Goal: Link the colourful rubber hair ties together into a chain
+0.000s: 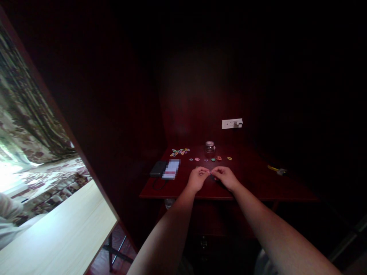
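My left hand [197, 178] and my right hand [225, 177] meet over the middle of a dark red desk [258, 183], fingertips pinched together on something tiny that I cannot make out. Just beyond them lies a row of small coloured rings [212, 158]. A heap of the same rings [179, 152] lies at the back left. A small glass jar [210, 146] stands behind the row.
A dark phone [158, 168] and a blurred-out flat item [171, 169] lie at the desk's left. A yellow tool [275, 169] lies at the right. A white wall socket [232, 123] is above the desk. A pale wooden table [60, 233] and curtain are at far left.
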The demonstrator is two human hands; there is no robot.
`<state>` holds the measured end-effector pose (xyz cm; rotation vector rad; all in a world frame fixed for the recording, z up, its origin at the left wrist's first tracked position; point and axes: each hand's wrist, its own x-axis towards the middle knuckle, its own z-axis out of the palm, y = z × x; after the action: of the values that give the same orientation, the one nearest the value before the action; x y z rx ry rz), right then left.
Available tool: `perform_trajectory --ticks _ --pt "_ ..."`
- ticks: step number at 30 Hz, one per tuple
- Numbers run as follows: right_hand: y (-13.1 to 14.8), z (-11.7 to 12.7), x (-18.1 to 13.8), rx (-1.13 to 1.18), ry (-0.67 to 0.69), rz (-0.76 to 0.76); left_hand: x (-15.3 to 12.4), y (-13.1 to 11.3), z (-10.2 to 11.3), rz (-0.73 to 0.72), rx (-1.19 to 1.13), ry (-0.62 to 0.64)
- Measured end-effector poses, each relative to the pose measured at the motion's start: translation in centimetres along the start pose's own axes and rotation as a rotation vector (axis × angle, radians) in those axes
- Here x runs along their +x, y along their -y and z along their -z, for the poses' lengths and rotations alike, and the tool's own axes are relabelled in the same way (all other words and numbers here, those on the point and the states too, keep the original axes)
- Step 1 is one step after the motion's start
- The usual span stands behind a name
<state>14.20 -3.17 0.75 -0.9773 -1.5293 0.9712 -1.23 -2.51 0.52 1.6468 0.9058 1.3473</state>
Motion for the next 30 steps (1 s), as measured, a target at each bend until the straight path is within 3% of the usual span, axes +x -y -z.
perform_trajectory --ticks 30 --pt "0.23 0.01 -0.02 0.020 0.001 0.006 0.10 0.33 0.04 0.021 0.026 0.014"
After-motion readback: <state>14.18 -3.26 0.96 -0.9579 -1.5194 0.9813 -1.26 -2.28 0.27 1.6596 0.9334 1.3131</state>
